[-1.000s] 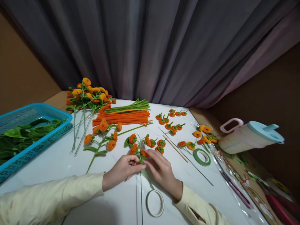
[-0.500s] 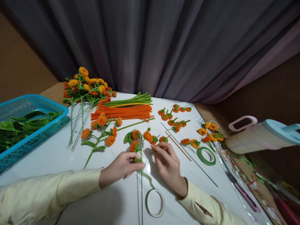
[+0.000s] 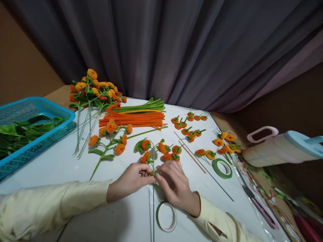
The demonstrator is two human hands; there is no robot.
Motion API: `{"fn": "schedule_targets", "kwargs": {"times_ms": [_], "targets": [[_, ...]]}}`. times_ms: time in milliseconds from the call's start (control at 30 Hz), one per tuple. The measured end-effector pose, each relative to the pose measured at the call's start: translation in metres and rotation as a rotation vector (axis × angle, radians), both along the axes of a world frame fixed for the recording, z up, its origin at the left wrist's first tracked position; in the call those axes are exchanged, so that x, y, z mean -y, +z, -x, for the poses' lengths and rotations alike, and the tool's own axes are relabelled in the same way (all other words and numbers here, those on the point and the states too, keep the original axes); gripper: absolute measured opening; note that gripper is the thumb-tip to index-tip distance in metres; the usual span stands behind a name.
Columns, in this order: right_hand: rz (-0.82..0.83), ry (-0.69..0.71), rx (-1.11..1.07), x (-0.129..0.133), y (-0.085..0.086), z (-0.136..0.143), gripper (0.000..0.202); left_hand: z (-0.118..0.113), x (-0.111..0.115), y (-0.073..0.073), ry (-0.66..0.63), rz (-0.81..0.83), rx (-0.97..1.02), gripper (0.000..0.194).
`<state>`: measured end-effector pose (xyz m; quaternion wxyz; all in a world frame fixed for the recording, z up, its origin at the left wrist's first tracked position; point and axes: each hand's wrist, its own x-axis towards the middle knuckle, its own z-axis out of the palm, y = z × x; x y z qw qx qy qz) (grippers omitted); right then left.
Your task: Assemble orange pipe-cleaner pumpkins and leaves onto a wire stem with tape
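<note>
My left hand (image 3: 133,179) pinches the green stem (image 3: 153,161) of a small sprig with orange pompom flowers (image 3: 145,157). At the same spot on the stem, the thumb and fingers of my right hand (image 3: 175,183) are closed; what they grip is too small to make out. Just above my right hand lie orange flowers (image 3: 176,149) with green undersides. Below the hands a roll of green tape (image 3: 166,217) stands near a long dark wire (image 3: 153,215). To the left rests a flowered branch (image 3: 107,149) with leaves.
A blue basket (image 3: 58,132) of green leaves sits at left. Behind are a flower bunch (image 3: 93,89) and orange pipe cleaners (image 3: 131,119). Right of the hands lie a wooden stick (image 3: 193,156), another tape roll (image 3: 222,168), scissors (image 3: 262,210) and a tumbler (image 3: 272,149).
My right hand has moved down and left to meet my left hand at the stem. An orange flower that was by its fingertips now lies above it.
</note>
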<state>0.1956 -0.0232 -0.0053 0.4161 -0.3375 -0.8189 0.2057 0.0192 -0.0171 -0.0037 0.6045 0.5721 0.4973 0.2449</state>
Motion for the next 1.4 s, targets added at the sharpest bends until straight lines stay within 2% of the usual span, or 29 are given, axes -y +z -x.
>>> {"fn": "schedule_targets", "kwargs": {"times_ms": [67,167,233,367,467,633,767,1067,1233,1400], "targets": [[0.133,-0.053,-0.059,-0.001,-0.001,0.001,0.011,-0.002,0.003,-0.002,0.001,-0.062,-0.027,0.029],[0.358,-0.108,-0.129,-0.004,-0.002,0.004,0.017,-0.003,0.007,-0.004,-0.024,-0.083,-0.068,0.034],[0.568,-0.076,-0.177,-0.006,-0.003,0.007,0.024,-0.004,0.008,-0.003,-0.03,-0.106,-0.112,0.035],[1.01,0.045,-0.405,-0.007,-0.004,0.011,0.027,-0.004,0.008,0.002,-0.041,-0.175,-0.194,0.032],[1.163,0.116,-0.526,-0.007,-0.001,0.012,0.027,-0.003,0.008,0.003,-0.036,-0.197,-0.189,0.03],[1.24,0.147,-0.682,-0.01,-0.001,0.008,0.023,0.003,0.006,0.0,-0.031,-0.227,-0.072,0.034],[1.252,0.193,-0.747,-0.012,-0.004,0.005,0.021,0.006,-0.001,0.001,0.032,-0.113,0.007,0.039],[1.254,0.223,-0.689,-0.01,-0.003,0.006,0.022,0.009,-0.009,0.001,0.121,0.007,0.315,0.046],[1.242,0.199,-0.627,-0.01,-0.003,0.006,0.023,0.012,-0.008,0.005,0.147,-0.028,0.338,0.036],[1.24,0.176,-0.587,-0.01,-0.001,0.007,0.024,0.013,-0.007,0.009,0.153,-0.11,0.25,0.03]]}}
